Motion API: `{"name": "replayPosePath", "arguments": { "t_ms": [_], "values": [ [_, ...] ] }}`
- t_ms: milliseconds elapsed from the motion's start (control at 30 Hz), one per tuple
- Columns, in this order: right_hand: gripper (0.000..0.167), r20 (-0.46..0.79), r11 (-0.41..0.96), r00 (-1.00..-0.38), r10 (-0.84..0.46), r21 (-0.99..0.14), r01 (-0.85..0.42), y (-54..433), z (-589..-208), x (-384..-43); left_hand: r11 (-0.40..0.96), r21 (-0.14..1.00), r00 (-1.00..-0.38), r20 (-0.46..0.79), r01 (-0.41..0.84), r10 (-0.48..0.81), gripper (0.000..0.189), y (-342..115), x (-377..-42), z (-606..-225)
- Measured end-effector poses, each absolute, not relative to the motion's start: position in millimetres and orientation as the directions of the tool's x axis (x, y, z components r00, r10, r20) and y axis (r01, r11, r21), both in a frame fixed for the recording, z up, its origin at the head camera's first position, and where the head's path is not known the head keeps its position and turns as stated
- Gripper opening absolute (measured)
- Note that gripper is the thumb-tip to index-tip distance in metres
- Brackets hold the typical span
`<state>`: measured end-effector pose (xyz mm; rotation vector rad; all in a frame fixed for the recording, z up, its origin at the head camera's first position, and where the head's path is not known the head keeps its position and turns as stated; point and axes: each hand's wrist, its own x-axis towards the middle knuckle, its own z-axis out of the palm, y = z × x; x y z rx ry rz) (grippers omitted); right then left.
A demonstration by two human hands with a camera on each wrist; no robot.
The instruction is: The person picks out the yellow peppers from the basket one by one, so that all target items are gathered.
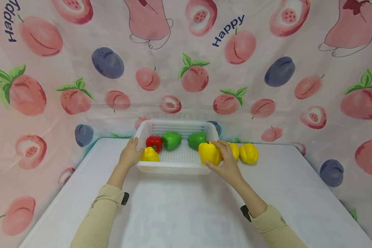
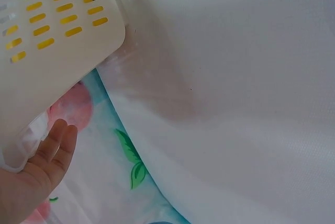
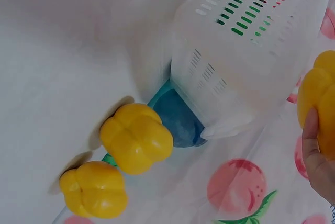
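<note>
A white perforated plastic basket stands at the table's far side. My left hand grips its left rim, thumb toward the inside; in the left wrist view the fingers lie along the outer wall. My right hand holds a yellow bell pepper by its sides, over the basket's front right corner. Inside the basket lie a red bell pepper, a green bell pepper, another green one at the right and a yellow one at the front left.
Right of the basket, a yellow bell pepper sits on the white table, and a second yellow pepper stands beside it, partly behind my right hand in the head view. A fruit-print cloth hangs behind the table.
</note>
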<state>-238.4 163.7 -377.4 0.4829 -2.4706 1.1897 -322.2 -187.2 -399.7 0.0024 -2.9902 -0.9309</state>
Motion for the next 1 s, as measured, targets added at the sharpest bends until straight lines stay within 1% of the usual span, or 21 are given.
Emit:
{"name": "replayPosePath", "arguments": {
  "t_ms": [267, 667, 1000],
  "values": [
    [0.068, 0.471, 0.611, -0.868, -0.158, -0.643, -0.461, 173.2, -382.9, -231.5, 0.821, 0.570, -1.000, 0.005, -0.006, -0.010, 0.065, -188.3, -321.4, -400.4],
    [0.069, 0.496, 0.632, -0.852, -0.170, -0.609, -0.480, 195.7, -385.6, -222.0, 0.816, 0.578, -1.000, 0.012, 0.005, -0.002, 0.065, -185.2, -321.7, -400.4],
    [0.070, 0.473, 0.676, -0.866, -0.162, -0.586, -0.446, 203.5, -389.2, -215.4, 0.825, 0.566, -1.000, 0.021, 0.005, -0.008, 0.065, -187.8, -320.2, -400.2]
  ]
}}
